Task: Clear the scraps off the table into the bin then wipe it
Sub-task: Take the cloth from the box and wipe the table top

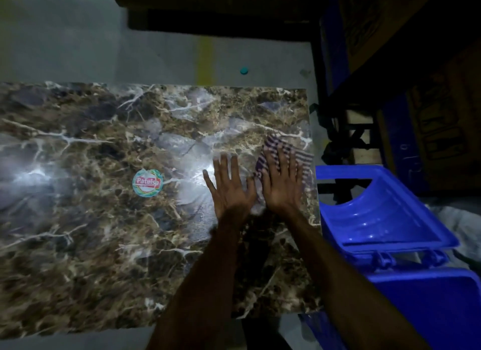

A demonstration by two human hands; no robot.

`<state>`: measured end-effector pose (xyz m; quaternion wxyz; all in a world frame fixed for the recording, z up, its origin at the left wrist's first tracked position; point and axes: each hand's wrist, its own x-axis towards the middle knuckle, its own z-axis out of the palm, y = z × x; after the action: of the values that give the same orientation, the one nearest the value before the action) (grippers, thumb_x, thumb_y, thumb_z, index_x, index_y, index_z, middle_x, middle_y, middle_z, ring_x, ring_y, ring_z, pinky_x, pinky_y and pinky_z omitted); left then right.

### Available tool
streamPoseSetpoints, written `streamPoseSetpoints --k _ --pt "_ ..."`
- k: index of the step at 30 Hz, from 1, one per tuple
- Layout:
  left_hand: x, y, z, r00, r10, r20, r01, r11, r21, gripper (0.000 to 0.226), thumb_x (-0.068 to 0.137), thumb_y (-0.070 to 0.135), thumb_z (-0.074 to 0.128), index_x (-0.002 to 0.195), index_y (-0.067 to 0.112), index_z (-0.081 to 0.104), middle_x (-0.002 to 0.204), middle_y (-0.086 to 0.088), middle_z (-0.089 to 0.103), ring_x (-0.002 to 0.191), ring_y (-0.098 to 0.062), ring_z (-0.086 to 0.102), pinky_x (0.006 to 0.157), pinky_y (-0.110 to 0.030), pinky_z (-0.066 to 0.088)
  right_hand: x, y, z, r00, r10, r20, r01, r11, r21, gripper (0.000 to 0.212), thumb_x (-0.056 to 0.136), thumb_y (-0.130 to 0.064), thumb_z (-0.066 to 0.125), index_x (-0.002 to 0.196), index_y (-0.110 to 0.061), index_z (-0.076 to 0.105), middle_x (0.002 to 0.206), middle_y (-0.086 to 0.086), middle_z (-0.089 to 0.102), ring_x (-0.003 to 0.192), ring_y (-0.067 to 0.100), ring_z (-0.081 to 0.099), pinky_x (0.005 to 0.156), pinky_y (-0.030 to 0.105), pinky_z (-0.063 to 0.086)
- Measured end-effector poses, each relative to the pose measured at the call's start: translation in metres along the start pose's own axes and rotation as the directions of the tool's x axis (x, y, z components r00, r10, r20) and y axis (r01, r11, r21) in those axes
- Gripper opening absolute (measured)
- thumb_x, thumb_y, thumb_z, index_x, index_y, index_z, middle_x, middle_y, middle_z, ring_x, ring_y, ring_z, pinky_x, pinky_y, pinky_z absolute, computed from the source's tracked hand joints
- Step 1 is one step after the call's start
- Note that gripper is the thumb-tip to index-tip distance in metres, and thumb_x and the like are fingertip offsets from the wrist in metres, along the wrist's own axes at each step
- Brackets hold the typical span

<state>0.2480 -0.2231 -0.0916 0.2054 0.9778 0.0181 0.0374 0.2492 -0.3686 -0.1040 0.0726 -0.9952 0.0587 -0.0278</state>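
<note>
The brown marble-patterned table fills the left and middle of the head view. A striped purple-and-white cloth lies flat near the table's right edge. My right hand presses on it with straight, spread fingers. My left hand lies flat on the bare tabletop just to the left, fingers spread. A blue plastic bin with its swing lid stands right of the table. I see no scraps on the tabletop.
A round sticker sits on the tabletop left of my hands. A small teal cap lies on the grey floor beyond the table. Dark shelving with cardboard boxes stands at the back right.
</note>
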Motion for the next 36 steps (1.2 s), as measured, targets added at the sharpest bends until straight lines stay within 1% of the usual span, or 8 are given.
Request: streamPoseSetpoints --k 4,7,9,16,21,29,32,36 --pt "0.008 -0.026 -0.015 0.998 0.059 0.018 -0.056 0.990 -0.130 0.047 0.101 0.029 0.050 0.147 0.021 0.055 0.158 -0.003 0.046 0.149 -0.022 0.039 0.119 -0.054 0.029 -0.012 -0.030 -0.003 0.996 -0.071 0.058 0.069 0.997 0.030 0.057 0.111 -0.041 0.034 0.166 -0.028 0.021 0.174 0.007 0.014 0.161 0.034 0.008 0.127 0.056 0.015" --pt "0.035 -0.073 -0.046 0.937 0.301 0.179 -0.286 0.953 -0.103 0.048 0.100 0.034 0.041 0.147 0.027 0.052 0.154 0.003 0.048 0.142 -0.021 0.044 0.112 -0.043 0.033 0.027 -0.056 -0.003 0.993 -0.076 0.093 0.072 0.996 0.044 0.056 0.111 -0.044 0.031 0.165 -0.030 0.024 0.173 0.005 0.018 0.161 0.033 0.008 0.125 0.058 0.019" --pt "0.054 -0.116 -0.064 0.920 0.345 0.188 -0.343 0.938 -0.044 0.047 0.101 0.033 0.042 0.148 0.030 0.049 0.152 0.006 0.046 0.140 -0.022 0.042 0.109 -0.042 0.033 0.059 -0.086 0.001 0.994 -0.058 0.091 0.053 0.997 0.051 0.055 0.111 -0.046 0.028 0.165 -0.033 0.025 0.173 0.003 0.019 0.161 0.033 0.009 0.125 0.059 0.019" --pt "0.080 -0.206 -0.090 0.976 0.215 0.048 -0.215 0.976 0.011 0.049 0.100 0.019 0.050 0.148 0.019 0.050 0.152 -0.001 0.049 0.143 -0.023 0.041 0.112 -0.041 0.032 0.060 -0.204 0.019 0.962 -0.263 0.078 0.254 0.961 0.106 0.055 0.112 -0.044 0.026 0.165 -0.031 0.024 0.173 0.005 0.017 0.161 0.034 0.010 0.128 0.053 0.014" --pt "0.080 -0.206 -0.085 0.993 0.108 -0.042 -0.110 0.992 -0.054 0.048 0.099 0.018 0.049 0.147 0.013 0.052 0.152 -0.005 0.052 0.143 -0.025 0.044 0.115 -0.042 0.033 0.018 -0.187 0.006 0.877 -0.438 0.195 0.422 0.899 0.121 0.057 0.111 -0.043 0.031 0.166 -0.032 0.020 0.175 0.002 0.011 0.162 0.028 0.002 0.128 0.052 0.013" --pt "0.079 -0.204 -0.082 0.988 0.018 -0.156 -0.041 0.988 -0.149 0.050 0.099 0.014 0.050 0.148 0.010 0.053 0.156 -0.006 0.049 0.153 -0.023 0.033 0.119 -0.051 0.033 0.079 -0.218 0.017 0.986 -0.105 0.128 0.104 0.994 0.014 0.057 0.112 -0.044 0.028 0.166 -0.032 0.016 0.175 0.004 0.010 0.162 0.031 0.002 0.127 0.056 0.014" --pt "0.080 -0.204 -0.084 0.993 0.042 -0.110 -0.055 0.992 -0.117 0.052 0.099 0.015 0.046 0.150 0.011 0.050 0.158 -0.006 0.046 0.153 -0.024 0.031 0.120 -0.051 0.031 0.078 -0.237 0.020 0.965 -0.218 0.148 0.215 0.976 0.036 0.056 0.112 -0.043 0.026 0.166 -0.031 0.019 0.175 0.004 0.011 0.161 0.032 0.003 0.127 0.056 0.014" --pt "0.081 -0.205 -0.088 0.996 0.037 -0.077 -0.046 0.993 -0.109 0.050 0.101 0.016 0.047 0.151 0.011 0.050 0.159 -0.005 0.045 0.154 -0.023 0.030 0.120 -0.050 0.030 0.047 -0.205 0.008 0.854 -0.461 0.241 0.460 0.886 0.062 0.056 0.111 -0.043 0.022 0.166 -0.030 0.021 0.175 0.004 0.012 0.162 0.030 0.004 0.127 0.056 0.016"
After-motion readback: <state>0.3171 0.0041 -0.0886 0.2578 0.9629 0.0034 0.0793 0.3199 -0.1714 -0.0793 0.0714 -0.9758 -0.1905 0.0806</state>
